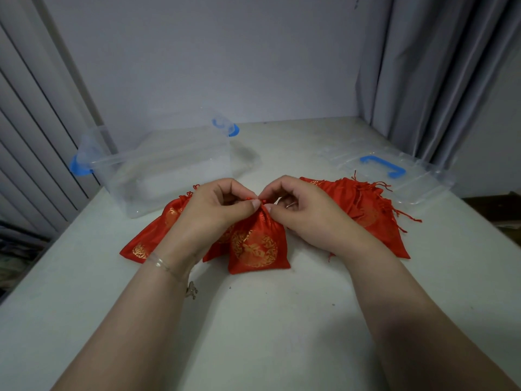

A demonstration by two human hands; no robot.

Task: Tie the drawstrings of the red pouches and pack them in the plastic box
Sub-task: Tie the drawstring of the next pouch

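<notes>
A: What are the two hands doing?

B: The left hand and the right hand meet at the gathered neck of one red satin pouch with a gold round pattern. Each hand pinches the thin red drawstring between thumb and curled fingers.

A: Where does this pouch stand?

B: It stands on the white table, near the middle. More red pouches lie flat under the left wrist, and a pile of red pouches with loose strings lies behind the right hand.

A: And the box?

B: The clear plastic box with blue clips is at the back left, with no lid on it. Its clear lid with a blue handle lies at the back right.
</notes>
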